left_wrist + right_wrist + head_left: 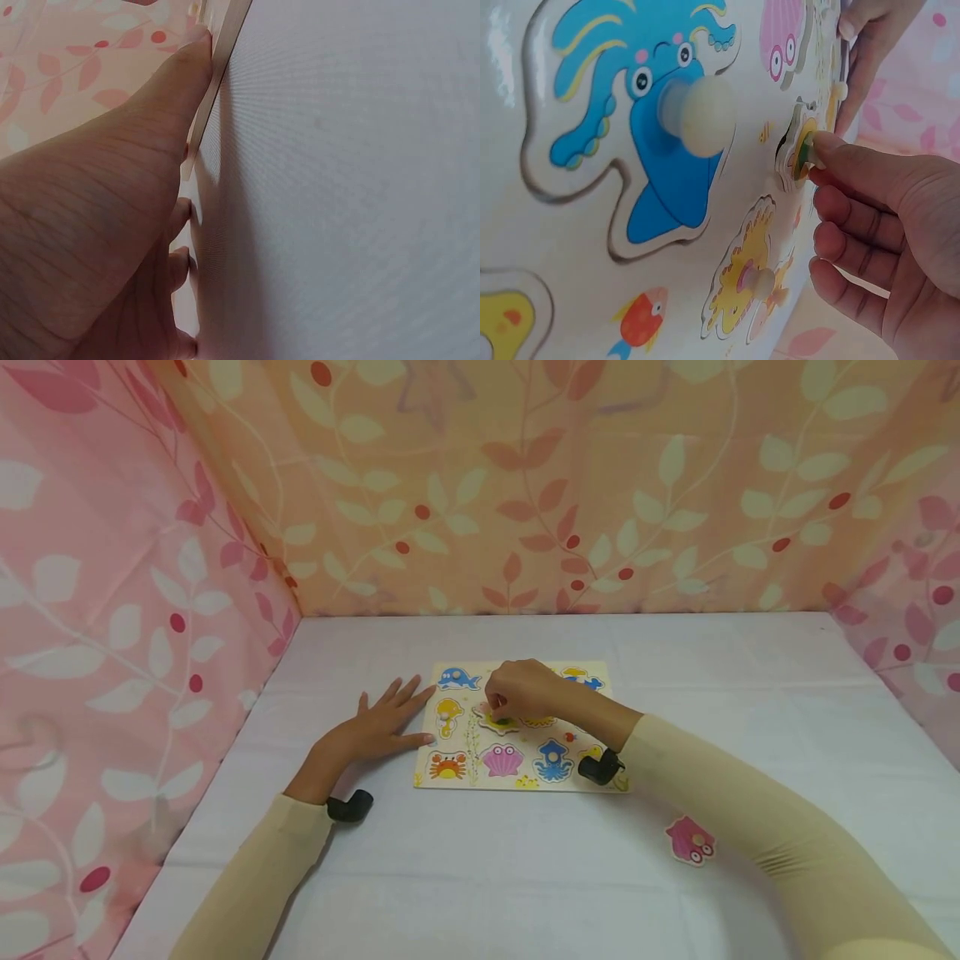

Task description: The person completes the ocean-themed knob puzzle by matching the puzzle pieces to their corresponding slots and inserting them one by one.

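A wooden puzzle board (525,783) printed with sea animals lies on the white cloth. My right hand (525,689) is over its middle, pinching the green knob of a puzzle piece (804,146) between thumb and finger. That piece sits tilted at a recess, partly covered by the fingers in the head view. My left hand (378,727) lies with fingers spread at the board's left side; its thumb (196,56) touches the board's edge. Below the right forearm, a pink shell piece (691,841) with eyes and a knob lies on the cloth.
On the board are a blue squid piece (671,127), a blue whale (457,677), a yellow seahorse (447,717), an orange crab (447,765) and a knobless pink shell picture (502,760). Leaf-patterned curtains (487,485) stand behind and at both sides of the white-covered table (487,877).
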Tool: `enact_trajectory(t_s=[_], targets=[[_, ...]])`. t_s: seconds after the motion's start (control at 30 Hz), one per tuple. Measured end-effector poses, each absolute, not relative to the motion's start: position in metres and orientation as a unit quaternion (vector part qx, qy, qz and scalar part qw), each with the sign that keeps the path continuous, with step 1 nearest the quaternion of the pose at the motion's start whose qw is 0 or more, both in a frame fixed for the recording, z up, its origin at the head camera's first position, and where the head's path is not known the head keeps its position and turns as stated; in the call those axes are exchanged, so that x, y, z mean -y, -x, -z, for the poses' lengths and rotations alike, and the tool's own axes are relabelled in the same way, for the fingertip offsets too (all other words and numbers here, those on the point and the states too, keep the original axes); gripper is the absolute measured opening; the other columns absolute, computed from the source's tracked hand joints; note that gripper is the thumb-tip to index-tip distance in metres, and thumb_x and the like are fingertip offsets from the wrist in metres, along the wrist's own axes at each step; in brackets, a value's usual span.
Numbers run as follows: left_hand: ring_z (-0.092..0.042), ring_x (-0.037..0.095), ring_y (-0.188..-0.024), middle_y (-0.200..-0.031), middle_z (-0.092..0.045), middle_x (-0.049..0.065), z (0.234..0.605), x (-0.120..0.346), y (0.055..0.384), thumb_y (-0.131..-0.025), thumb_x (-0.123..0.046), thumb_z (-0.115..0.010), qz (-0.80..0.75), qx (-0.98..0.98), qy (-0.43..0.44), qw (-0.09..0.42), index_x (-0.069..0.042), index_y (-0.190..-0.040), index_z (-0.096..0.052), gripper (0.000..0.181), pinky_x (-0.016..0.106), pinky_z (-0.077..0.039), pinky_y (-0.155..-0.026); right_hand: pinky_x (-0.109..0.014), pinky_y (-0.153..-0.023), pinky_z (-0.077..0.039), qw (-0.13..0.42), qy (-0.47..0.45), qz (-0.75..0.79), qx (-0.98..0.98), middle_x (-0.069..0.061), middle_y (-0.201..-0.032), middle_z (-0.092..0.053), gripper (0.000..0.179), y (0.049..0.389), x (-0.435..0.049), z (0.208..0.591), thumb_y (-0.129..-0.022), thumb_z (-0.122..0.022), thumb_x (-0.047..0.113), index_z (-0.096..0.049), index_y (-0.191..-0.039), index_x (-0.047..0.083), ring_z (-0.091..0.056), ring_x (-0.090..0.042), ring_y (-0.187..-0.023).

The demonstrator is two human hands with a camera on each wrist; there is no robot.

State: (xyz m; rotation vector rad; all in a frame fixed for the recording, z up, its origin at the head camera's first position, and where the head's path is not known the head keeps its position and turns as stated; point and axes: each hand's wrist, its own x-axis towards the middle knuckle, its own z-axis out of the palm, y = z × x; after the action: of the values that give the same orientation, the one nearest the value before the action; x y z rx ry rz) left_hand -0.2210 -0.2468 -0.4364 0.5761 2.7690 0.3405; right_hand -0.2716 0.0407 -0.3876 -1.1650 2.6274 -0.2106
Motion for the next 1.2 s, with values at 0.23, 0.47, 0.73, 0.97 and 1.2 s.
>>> enact_trajectory(t_s=[0.23,0.47,0.73,0.97,1.2], targets=[[0.006,0.035,-0.156,-0.171,0.000,0.003,0.435,0.247,0.221,-0.092,-0.073,-0.053,-0.125,-0.960,-0.199,0.149,-0.034,-0.164,-0.011,0.092,0.079,0.005,-0.109,-0.029,-0.071,-0.047,0.130,0.405,0.073,-0.902,0.008,-0.076,-0.064,0.009,0.271,-0.040,0.390,-0.091,-0.078,0.030,-0.078,-0.090,0.021,-0.057,-0.014,-0.076],[0.006,0.036,-0.156,-0.171,0.000,0.003,0.435,0.246,0.222,-0.091,-0.075,-0.052,-0.121,-0.962,-0.195,0.149,-0.035,-0.164,-0.011,0.093,0.079,0.005,-0.110,-0.029,-0.071,-0.048,0.125,0.407,0.074,-0.902,0.008,-0.076,-0.064,0.010,0.271,-0.040,0.391,-0.091,-0.078,0.030,-0.078,-0.093,0.020,-0.057,-0.014,-0.076],[0.005,0.036,-0.156,-0.171,0.000,0.004,0.433,0.245,0.220,-0.092,-0.072,-0.053,-0.125,-0.961,-0.194,0.151,-0.034,-0.164,-0.012,0.092,0.078,0.005,-0.110,-0.029,-0.068,-0.046,0.108,0.407,0.086,-0.903,0.007,-0.076,-0.062,0.012,0.266,-0.050,0.387,-0.093,-0.076,0.032,-0.077,-0.094,0.021,-0.055,-0.015,-0.076],[0.006,0.037,-0.156,-0.171,0.000,0.005,0.433,0.244,0.220,-0.092,-0.071,-0.054,-0.123,-0.962,-0.195,0.148,-0.033,-0.164,-0.012,0.092,0.079,0.006,-0.110,-0.031,-0.068,-0.045,0.079,0.390,0.105,-0.911,0.008,-0.075,-0.062,0.014,0.253,-0.084,0.371,-0.092,-0.077,0.034,-0.078,-0.098,0.022,-0.055,-0.015,-0.075],[0.006,0.037,-0.156,-0.171,0.000,0.006,0.432,0.244,0.219,-0.093,-0.070,-0.055,-0.119,-0.962,-0.195,0.150,-0.031,-0.165,-0.012,0.092,0.079,0.005,-0.110,-0.030,-0.062,-0.043,0.069,0.389,0.116,-0.911,0.012,-0.071,-0.059,0.012,0.229,-0.123,0.360,-0.091,-0.077,0.033,-0.077,-0.097,0.022,-0.052,-0.012,-0.069]])
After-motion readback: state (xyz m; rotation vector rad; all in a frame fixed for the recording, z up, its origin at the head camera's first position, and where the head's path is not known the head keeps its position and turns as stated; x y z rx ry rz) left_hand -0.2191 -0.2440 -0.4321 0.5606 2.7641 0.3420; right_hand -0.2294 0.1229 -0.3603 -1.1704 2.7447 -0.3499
